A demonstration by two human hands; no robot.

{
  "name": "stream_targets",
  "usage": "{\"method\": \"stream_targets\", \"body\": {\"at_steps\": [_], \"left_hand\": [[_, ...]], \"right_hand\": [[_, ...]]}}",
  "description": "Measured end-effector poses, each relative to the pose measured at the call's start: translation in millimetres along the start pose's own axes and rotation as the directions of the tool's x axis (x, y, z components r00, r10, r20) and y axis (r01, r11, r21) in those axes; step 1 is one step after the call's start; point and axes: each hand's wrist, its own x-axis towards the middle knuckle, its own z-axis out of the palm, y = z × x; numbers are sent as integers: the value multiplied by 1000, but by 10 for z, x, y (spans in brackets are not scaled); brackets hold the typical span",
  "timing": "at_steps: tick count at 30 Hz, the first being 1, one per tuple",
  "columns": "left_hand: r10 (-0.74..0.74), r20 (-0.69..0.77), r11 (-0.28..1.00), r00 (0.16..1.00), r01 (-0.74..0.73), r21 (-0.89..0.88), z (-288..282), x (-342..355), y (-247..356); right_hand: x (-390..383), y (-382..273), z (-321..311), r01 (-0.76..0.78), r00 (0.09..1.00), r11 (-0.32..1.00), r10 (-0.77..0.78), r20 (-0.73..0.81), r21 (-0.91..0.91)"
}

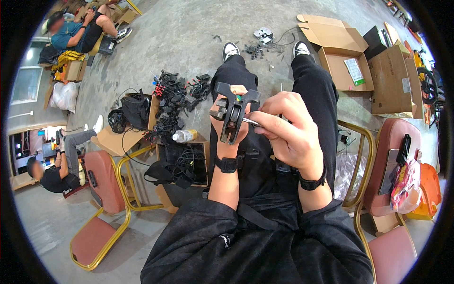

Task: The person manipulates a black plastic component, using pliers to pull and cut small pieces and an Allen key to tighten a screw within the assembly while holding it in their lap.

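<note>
My left hand [227, 147] is closed around a black mechanical part [232, 118], held upright above my lap. The part has a wide top, a long slot down its middle and a stubby grey piece on its left side; a small green and orange spot shows near its top. From the right, my right hand [293, 128] pinches a thin silvery metal tool [250, 121] between thumb and fingers. Its tip reaches the right side of the black part, but whether it touches is unclear. My fingers hide the tool's other end.
Tangled black parts and cables [177, 102] lie on the floor at left, beside a bottle [184, 136]. Small loose pieces [255, 49] lie between my shoes. An open cardboard box [343, 66] is at far right. Chairs [101, 182] flank me. Two other people sit at left.
</note>
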Motion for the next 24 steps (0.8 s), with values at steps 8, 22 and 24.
{"method": "stream_targets", "body": {"at_steps": [8, 22, 24], "left_hand": [[12, 1, 999, 1000, -12, -35, -13, -3, -8], [8, -22, 997, 1000, -9, -78, 21, 34, 52], [-7, -9, 998, 1000, 6, -62, 3, 28, 9]], "right_hand": [[-8, 10, -16, -22, 1000, 1000, 22, 5, -10], [1, 25, -6, 57, 998, 981, -62, -23, -188], [-1, 17, 3, 56, 997, 975, -64, -33, -213]]}}
